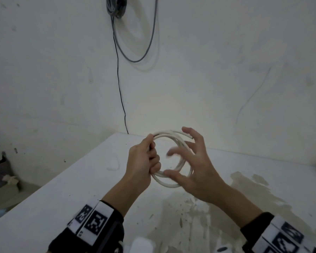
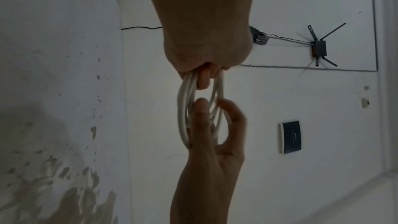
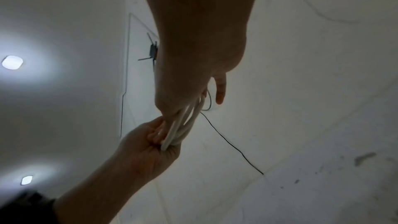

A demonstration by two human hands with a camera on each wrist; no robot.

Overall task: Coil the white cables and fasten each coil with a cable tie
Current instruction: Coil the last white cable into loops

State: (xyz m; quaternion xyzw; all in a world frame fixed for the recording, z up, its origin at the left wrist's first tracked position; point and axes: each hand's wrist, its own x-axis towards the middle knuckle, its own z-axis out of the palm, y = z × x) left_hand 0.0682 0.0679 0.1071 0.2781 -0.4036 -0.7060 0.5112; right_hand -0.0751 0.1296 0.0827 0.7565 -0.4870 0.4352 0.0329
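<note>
Two bare hands, black wrist bands [image 1: 115, 229] with white blocks [image 1: 91, 221] on top, black square patterns printed on each block.

Left hand [image 3: 148, 144] gripped the white cable coil [image 3: 183, 125]; right hand [image 3: 193, 77] spread against it, black wire [image 3: 232, 144] behind.

Cable coil [image 1: 171, 157] above table [image 1: 62, 189], between left hand [image 1: 142, 159] and right hand [image 1: 195, 167].

smooth matt white cable [image 1: 171, 139]
</note>
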